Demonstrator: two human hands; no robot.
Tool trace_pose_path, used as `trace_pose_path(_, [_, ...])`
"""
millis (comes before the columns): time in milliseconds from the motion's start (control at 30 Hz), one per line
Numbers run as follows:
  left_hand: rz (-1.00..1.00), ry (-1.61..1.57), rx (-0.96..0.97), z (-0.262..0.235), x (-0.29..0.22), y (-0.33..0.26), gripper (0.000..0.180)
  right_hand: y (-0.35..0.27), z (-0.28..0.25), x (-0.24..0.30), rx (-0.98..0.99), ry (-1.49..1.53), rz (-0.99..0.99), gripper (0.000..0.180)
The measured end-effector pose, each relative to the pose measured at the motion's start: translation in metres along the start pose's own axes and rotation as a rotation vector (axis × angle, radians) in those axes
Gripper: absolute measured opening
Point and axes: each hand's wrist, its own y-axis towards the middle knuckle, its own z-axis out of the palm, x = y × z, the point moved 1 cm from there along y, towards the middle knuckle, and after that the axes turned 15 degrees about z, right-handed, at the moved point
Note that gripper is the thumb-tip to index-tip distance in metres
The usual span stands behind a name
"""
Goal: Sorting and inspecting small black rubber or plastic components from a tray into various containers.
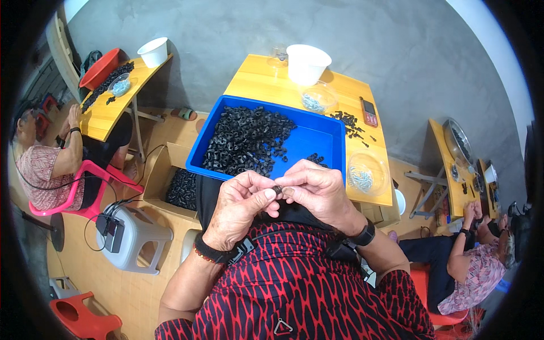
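Pinching a small black part (277, 190) between them, the left hand (241, 205) and the right hand (320, 194) are meeting by the near edge of a blue tray (318, 139); their grip is partly hiding the part, whose exact shape is hard to tell. The tray is holding a heap of black pieces (243, 139) and overlapping a yellow surface (258, 72).

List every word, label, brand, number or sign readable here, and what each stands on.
No text is readable.
Red mobile phone: any key markings are too small to read.
Patterned shirt: triangle outline, no readable lettering.
Black part between the fingers: no readable text.
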Motion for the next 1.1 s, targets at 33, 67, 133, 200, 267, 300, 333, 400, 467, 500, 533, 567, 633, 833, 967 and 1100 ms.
trace_pose_path(33, [0.013,-0.002,0.003,-0.001,0.001,0.000,0.010,0.000,0.000,0.002,-0.009,-0.015,-0.001,0.022])
trace_pose_path(67, [0.025,-0.004,0.005,-0.002,0.001,0.000,0.010,0.000,0.001,0.003,-0.017,-0.029,-0.002,0.021])
trace_pose_path(133, [0.028,-0.001,0.004,-0.001,0.000,0.000,0.010,-0.001,0.002,0.001,-0.026,0.026,0.027,0.018])
trace_pose_path(200, [0.030,0.002,0.005,0.000,0.000,0.001,0.010,-0.002,0.003,-0.001,-0.036,0.080,0.057,0.015])
trace_pose_path(267, [0.033,0.011,0.010,0.001,-0.001,0.001,0.010,-0.003,0.002,-0.001,-0.042,0.056,0.083,0.010])
trace_pose_path(300, [0.035,0.012,0.010,0.001,-0.001,0.001,0.010,-0.002,0.002,-0.001,-0.042,0.056,0.082,0.010])
trace_pose_path(333, [0.031,0.014,0.009,0.001,-0.001,0.001,0.010,-0.002,0.003,0.000,-0.044,0.047,0.067,0.010])
trace_pose_path(400, [0.028,0.016,0.008,0.001,0.000,0.001,0.010,-0.002,0.003,0.001,-0.047,0.038,0.051,0.010])
trace_pose_path(467, [0.032,0.017,-0.001,0.001,0.001,0.001,0.009,0.000,0.000,0.002,-0.057,-0.058,-0.018,0.011])
trace_pose_path(500, [0.031,0.018,-0.001,0.000,0.001,0.002,0.009,0.002,-0.002,0.004,-0.057,-0.057,-0.018,0.011])
trace_pose_path(533, [0.043,0.041,0.004,0.000,0.002,0.002,0.009,0.003,-0.003,0.009,-0.056,-0.106,-0.053,0.012])
trace_pose_path(567, [0.055,0.064,0.009,0.000,0.003,0.002,0.009,0.004,-0.005,0.012,-0.056,-0.155,-0.088,0.013])
trace_pose_path(633, [0.059,0.075,0.011,-0.002,0.004,0.001,0.009,0.006,-0.007,0.014,-0.041,-0.247,-0.157,0.016])
trace_pose_path(833, [0.031,0.071,-0.001,-0.004,0.004,0.002,0.009,0.004,-0.004,0.017,-0.018,-0.450,-0.274,0.023])
trace_pose_path(967, [0.026,0.031,-0.024,-0.005,0.003,0.001,0.011,0.005,0.002,0.014,-0.020,-0.408,-0.320,0.024])
trace_pose_path(1100, [0.028,0.005,-0.028,-0.005,0.004,0.001,0.011,0.008,0.003,0.001,-0.012,-0.246,-0.260,0.022])
